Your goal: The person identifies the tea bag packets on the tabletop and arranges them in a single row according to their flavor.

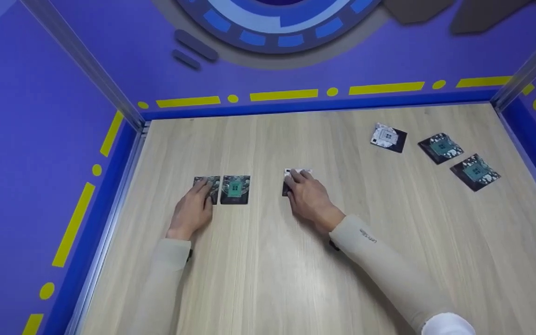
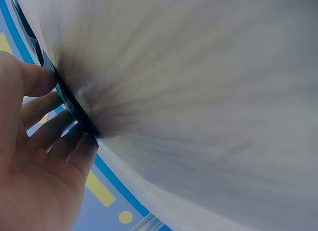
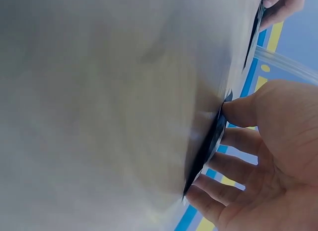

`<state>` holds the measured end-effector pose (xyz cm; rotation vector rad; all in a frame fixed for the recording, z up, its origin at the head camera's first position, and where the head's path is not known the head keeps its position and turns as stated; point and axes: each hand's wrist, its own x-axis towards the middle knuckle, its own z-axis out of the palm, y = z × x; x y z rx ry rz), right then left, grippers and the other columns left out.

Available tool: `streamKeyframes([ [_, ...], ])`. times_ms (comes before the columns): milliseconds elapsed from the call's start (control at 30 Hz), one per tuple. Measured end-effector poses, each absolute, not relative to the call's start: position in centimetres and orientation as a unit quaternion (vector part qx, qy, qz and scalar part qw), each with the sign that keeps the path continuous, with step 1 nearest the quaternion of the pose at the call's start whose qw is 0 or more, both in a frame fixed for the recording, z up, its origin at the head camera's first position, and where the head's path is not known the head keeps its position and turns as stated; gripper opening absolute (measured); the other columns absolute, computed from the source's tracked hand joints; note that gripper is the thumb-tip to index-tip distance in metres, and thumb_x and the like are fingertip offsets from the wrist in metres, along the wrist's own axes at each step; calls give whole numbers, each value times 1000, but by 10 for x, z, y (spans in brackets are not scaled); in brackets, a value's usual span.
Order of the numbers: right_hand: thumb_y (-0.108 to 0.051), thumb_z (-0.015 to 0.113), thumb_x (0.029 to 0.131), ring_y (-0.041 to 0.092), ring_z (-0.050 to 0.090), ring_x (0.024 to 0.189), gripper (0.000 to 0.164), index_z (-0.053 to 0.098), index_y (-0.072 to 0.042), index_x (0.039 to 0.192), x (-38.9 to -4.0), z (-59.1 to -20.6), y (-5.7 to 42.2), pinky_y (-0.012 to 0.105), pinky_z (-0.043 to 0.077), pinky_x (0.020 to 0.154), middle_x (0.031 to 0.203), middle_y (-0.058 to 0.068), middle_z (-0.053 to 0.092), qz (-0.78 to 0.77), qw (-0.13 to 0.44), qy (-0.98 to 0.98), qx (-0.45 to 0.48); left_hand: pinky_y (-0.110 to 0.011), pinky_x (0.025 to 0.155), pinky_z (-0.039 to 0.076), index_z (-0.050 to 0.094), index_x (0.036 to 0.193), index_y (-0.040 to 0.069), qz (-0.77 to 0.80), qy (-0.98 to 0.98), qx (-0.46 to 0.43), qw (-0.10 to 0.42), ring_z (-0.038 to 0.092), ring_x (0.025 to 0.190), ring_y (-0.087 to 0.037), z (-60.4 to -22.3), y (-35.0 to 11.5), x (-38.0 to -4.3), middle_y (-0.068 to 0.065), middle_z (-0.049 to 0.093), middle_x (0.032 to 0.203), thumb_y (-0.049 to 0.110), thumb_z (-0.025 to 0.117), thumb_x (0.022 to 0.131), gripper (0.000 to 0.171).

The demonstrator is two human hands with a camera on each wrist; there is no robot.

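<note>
On the left of the table in the head view, my left hand [image 1: 192, 211] rests on a thin, dark square packet [image 1: 214, 199], covering much of it. The left wrist view shows the thumb [image 2: 39, 81] at one edge and the other fingers along the packet. Close beside it lies a green-and-black packet [image 1: 235, 190]. My right hand [image 1: 312, 197] touches a white-and-black packet [image 1: 285, 188] farther right, its fingers over the top and its thumb at the left side. In the right wrist view this packet [image 3: 208, 141] lies flat under the spread fingers.
At the right back lie another white-and-black packet [image 1: 389, 137] and two green-and-black packets, one [image 1: 441, 148] behind the other [image 1: 475, 172]. Blue printed walls [image 1: 286, 74] with metal corner posts enclose the wooden table [image 1: 268, 260] at the back and sides.
</note>
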<state>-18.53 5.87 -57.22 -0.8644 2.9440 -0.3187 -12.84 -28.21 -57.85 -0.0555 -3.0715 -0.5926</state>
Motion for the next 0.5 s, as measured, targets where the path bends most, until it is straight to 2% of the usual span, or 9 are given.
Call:
streamKeyframes([
  [267,-26,55,110,40,50,148,49,54,-7,155,-181,-574,34,52,54,114,164,17,50,-74,31,957,-279,-53,127,39,54,153,-2,-187,-982,-18,8,44,153,-41,-580,-282,-128,-21,46,166,14,54,106,50],
  [500,-30,51,113,36,47,152,49,51,-11,158,-173,-572,11,47,49,121,167,13,46,-45,42,958,-282,-54,124,42,57,151,-2,-187,-982,-24,16,46,152,-42,-579,-283,-128,-21,48,164,13,54,105,49],
])
